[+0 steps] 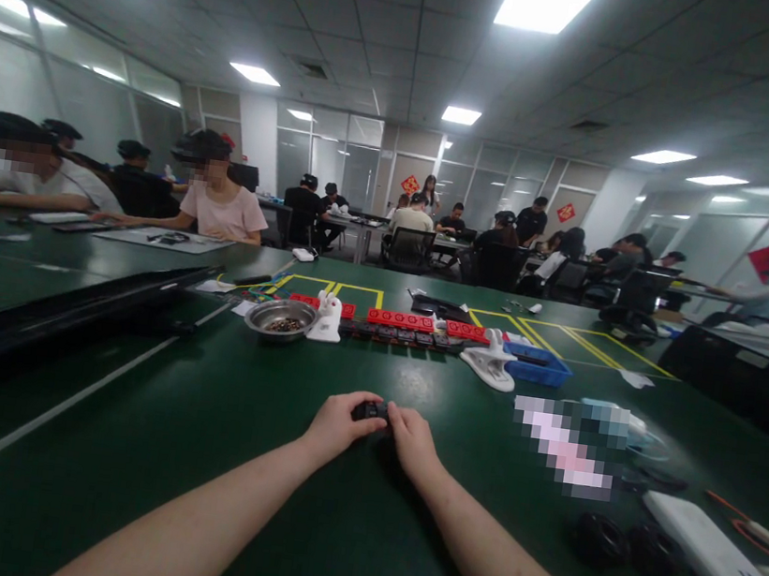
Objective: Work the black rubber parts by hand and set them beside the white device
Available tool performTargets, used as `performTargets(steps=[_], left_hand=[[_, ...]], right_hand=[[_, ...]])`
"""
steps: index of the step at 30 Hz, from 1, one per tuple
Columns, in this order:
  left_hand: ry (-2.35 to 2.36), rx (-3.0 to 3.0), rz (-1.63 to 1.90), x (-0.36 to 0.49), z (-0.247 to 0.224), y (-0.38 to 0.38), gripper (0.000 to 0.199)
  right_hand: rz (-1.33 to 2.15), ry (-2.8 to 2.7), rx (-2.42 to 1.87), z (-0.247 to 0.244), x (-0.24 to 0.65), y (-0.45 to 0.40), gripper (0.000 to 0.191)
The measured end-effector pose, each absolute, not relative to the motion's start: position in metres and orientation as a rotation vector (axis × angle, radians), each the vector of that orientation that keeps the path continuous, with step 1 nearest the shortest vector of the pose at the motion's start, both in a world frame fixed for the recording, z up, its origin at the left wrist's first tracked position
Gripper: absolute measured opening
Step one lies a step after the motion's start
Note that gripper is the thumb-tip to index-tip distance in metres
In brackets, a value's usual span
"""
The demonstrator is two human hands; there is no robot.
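One small black part (370, 410) sits low over the green table (207, 454), pinched between both hands: left hand (336, 425) and right hand (411, 438) each closed on it. Beyond: one metal bowl (280, 317), two white clamps (488, 362), one blue tray (536, 365).

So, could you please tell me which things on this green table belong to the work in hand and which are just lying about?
In hand:
- small black part, gripped between left hand and right hand

Lying about:
- round metal bowl
- row of red blocks
- shallow blue plastic tray
- black rubber rings
- long white box
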State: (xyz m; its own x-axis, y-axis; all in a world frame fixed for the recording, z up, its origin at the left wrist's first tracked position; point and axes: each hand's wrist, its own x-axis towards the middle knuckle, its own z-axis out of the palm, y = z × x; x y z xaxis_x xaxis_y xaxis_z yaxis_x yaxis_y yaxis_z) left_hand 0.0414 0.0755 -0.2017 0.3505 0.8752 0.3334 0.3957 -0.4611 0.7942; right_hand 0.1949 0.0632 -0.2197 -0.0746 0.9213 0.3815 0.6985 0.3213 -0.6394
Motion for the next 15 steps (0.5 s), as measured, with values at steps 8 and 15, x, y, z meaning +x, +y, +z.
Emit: performTargets(steps=[8, 15], left_hand=[[1.021, 1.597, 0.985, 0.041, -0.214, 0.092, 0.043], [1.028, 1.572, 1.028, 0.04, -0.216, 0.095, 0.04]], right_hand=[[0.278, -1.98, -1.162, -0.211, 0.194, 0.055, 0.03], [0.312, -1.815, -1.261, -0.216, 0.191, 0.056, 0.035]])
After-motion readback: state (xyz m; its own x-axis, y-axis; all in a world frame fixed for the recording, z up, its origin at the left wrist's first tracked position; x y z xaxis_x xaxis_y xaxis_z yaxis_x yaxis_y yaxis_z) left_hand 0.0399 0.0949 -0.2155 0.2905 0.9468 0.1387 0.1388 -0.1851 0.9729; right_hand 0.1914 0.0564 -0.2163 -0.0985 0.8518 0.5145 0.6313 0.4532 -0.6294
